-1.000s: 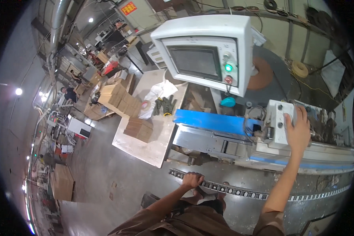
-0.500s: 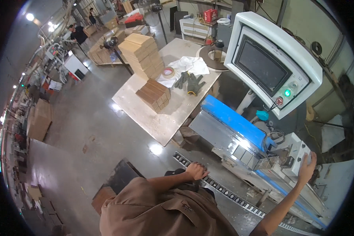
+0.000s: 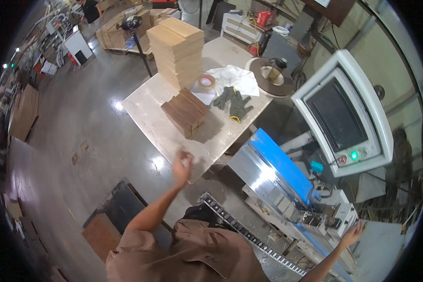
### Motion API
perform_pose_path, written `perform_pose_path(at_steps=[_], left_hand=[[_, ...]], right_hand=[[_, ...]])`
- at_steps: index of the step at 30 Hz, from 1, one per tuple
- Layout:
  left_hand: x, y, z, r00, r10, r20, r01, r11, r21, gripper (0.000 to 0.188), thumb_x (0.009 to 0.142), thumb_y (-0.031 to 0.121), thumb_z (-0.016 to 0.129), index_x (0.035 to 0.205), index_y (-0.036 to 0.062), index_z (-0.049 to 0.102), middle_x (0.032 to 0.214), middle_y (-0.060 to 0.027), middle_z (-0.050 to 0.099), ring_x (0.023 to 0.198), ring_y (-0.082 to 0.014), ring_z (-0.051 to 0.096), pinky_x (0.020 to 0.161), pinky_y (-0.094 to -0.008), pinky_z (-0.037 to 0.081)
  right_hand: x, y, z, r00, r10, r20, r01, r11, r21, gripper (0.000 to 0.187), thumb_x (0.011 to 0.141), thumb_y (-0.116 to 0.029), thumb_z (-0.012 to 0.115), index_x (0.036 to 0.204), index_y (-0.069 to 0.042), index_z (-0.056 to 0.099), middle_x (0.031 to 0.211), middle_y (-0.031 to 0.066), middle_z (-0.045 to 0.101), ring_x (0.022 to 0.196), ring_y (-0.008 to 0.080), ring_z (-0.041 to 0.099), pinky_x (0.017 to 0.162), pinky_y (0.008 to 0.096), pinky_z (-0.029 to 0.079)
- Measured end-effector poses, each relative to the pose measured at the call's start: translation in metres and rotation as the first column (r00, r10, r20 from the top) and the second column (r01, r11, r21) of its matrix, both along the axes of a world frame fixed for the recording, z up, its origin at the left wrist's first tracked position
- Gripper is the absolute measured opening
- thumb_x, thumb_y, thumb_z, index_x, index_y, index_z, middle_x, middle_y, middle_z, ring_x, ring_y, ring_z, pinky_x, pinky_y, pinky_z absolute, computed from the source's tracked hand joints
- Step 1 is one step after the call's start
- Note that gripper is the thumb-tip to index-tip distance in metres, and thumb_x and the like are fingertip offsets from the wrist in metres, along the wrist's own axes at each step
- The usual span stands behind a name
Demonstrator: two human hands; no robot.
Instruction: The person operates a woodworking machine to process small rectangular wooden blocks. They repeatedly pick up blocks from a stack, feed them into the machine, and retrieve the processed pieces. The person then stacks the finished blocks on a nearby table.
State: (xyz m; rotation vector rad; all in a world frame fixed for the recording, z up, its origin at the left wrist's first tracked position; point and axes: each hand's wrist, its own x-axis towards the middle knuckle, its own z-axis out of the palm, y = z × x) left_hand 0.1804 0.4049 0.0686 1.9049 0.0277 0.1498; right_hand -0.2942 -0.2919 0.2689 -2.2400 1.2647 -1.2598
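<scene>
Left hand [image 3: 181, 170] at worktop [image 3: 144, 112] near corner, grip empty, loosely curled, brown stack [image 3: 185, 111] beyond. Right hand [image 3: 352, 233] at white control box [image 3: 348, 216]; can't tell its grip.

Board stack [image 3: 176, 58] at far left edge of the table [image 3: 143, 108], strip stack [image 3: 185, 113] before it, tape roll [image 3: 200, 82] between board stack and cloth [image 3: 239, 80], gloves [image 3: 234, 102] before cloth toward right corner, machine [image 3: 282, 167] right of table, control box [image 3: 347, 216] on it, screen [image 3: 336, 115] behind, roller track [image 3: 251, 236] in front.
</scene>
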Motion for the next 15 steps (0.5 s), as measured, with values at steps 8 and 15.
perform_pose_path(at_steps=[8, 15], left_hand=[[0.211, 0.148, -0.012, 0.969, 0.019, -0.245, -0.043, 0.995, -0.090, 0.091, 0.105, 0.066, 0.052, 0.160, -0.0049, 0.040, 0.159, -0.0231, 0.051, 0.148, -0.0335, 0.048, 0.122, -0.0413, 0.037], [0.287, 0.172, -0.031, 0.759, -0.485, -0.435, 0.409, 0.874, -0.262, 0.092, 0.102, 0.075, 0.045, 0.162, 0.0053, 0.046, 0.165, -0.0169, 0.045, 0.152, -0.0345, 0.038, 0.126, -0.0462, 0.028]], right_hand=[[0.191, 0.262, -0.024, 0.935, 0.344, -0.084, -0.353, 0.921, -0.164, 0.015, 0.105, -0.014, 0.064, 0.111, -0.003, 0.071, 0.107, 0.0093, 0.070, 0.096, 0.0206, 0.065, 0.086, 0.0317, 0.052], [0.385, 0.468, -0.144, 0.383, 0.775, 0.503, -0.632, -0.177, 0.755, 0.073, 0.106, -0.040, 0.066, 0.164, -0.006, 0.037, 0.163, 0.0161, 0.046, 0.149, 0.0302, 0.046, 0.122, 0.0464, 0.038]])
